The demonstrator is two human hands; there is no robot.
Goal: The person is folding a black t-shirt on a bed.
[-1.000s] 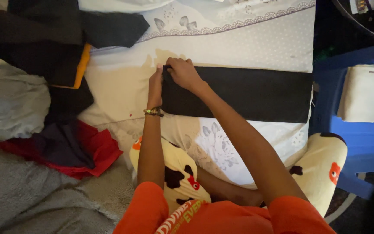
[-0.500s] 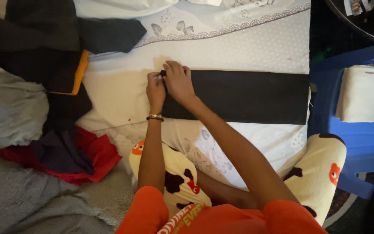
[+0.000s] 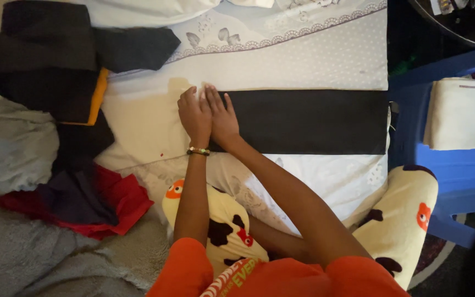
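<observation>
White bedsheet (image 3: 303, 60), one folded black cloth (image 3: 309, 121), two hands (image 3: 210, 115) flat on it

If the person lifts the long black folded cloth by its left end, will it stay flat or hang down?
The long black folded cloth lies flat on the white bed sheet, so it is probably soft and would sag. Both hands, left hand and right hand, press its end; likely it is light and may unfold.

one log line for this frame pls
left hand: flat on left end of folded black cloth strip | right hand: flat beside it | surface: white patterned sheet
</observation>
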